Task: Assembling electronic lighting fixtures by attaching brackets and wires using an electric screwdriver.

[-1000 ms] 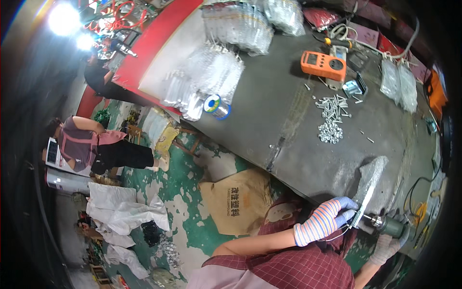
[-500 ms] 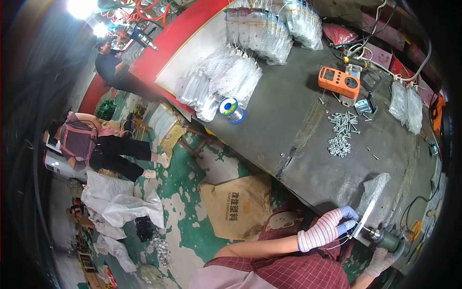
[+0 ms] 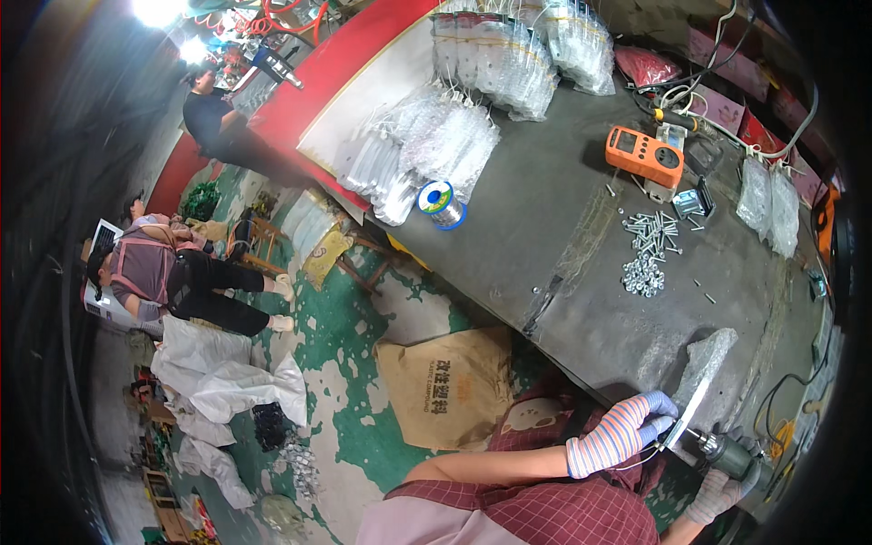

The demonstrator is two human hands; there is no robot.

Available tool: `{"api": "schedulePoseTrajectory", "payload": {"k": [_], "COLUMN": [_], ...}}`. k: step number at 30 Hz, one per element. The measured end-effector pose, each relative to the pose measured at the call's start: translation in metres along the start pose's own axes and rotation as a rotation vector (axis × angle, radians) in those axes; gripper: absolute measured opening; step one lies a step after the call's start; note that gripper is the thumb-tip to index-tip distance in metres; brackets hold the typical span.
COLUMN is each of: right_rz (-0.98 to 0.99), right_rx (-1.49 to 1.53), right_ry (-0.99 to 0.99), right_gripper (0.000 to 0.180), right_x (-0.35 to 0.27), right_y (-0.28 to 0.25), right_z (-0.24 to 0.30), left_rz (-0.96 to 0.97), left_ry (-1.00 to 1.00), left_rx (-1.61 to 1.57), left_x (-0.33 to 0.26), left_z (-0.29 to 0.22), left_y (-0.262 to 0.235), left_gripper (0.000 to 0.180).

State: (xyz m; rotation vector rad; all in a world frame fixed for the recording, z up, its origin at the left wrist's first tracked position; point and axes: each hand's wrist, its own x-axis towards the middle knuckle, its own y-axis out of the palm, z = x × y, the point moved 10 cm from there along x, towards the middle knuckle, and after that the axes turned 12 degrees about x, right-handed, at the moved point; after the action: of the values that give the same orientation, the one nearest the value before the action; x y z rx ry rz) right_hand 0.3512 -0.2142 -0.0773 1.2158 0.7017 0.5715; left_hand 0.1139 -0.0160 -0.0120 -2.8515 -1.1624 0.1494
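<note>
My left hand, in a striped knit glove, pinches the near end of a thin white strip. Clear bubble wrap covers the strip's far part, which rests on the bench, and a thin white wire loops below my fingers. My right hand, gloved too, is closed around a dark green power screwdriver. The tool lies almost level, its metal tip pointing left at the strip's end near my left fingertips. Whether the tip touches a screw there is too small to tell.
On the dark bench lie loose screws, nuts, an orange meter, a solder spool and bubble-wrapped bundles. A brown sack lies on the floor. Other people stand farther left.
The view has shifted slightly. Both my hands keep their places at the strip and the tool. A person at the left has shifted posture, and another shows behind.
</note>
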Motion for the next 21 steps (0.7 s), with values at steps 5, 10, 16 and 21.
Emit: {"api": "schedulePoseTrajectory", "payload": {"k": [5, 10, 16, 21], "right_rz": [0.007, -0.214, -0.031, -0.052], "right_rx": [-0.04, -0.028, -0.041, -0.021], "right_ry": [-0.007, -0.163, -0.061, -0.077], "right_gripper": [0.043, 0.046, 0.045, 0.041], "right_x": [0.002, -0.006, -0.005, -0.009], "right_y": [-0.005, -0.019, 0.006, 0.002], "right_z": [0.013, 0.021, 0.003, 0.007], "left_rz": [-0.121, -0.146, -0.022, -0.041], "left_ry": [0.108, 0.09, -0.104, -0.074], "left_rx": [0.011, 0.054, -0.168, -0.103], "left_x": [-0.002, -0.005, -0.005, -0.005], "left_z": [-0.011, -0.009, 0.009, 0.003], "left_y": [-0.004, -0.004, 0.006, -0.002], "left_gripper": [0.01, 0.009, 0.016, 0.015]}}
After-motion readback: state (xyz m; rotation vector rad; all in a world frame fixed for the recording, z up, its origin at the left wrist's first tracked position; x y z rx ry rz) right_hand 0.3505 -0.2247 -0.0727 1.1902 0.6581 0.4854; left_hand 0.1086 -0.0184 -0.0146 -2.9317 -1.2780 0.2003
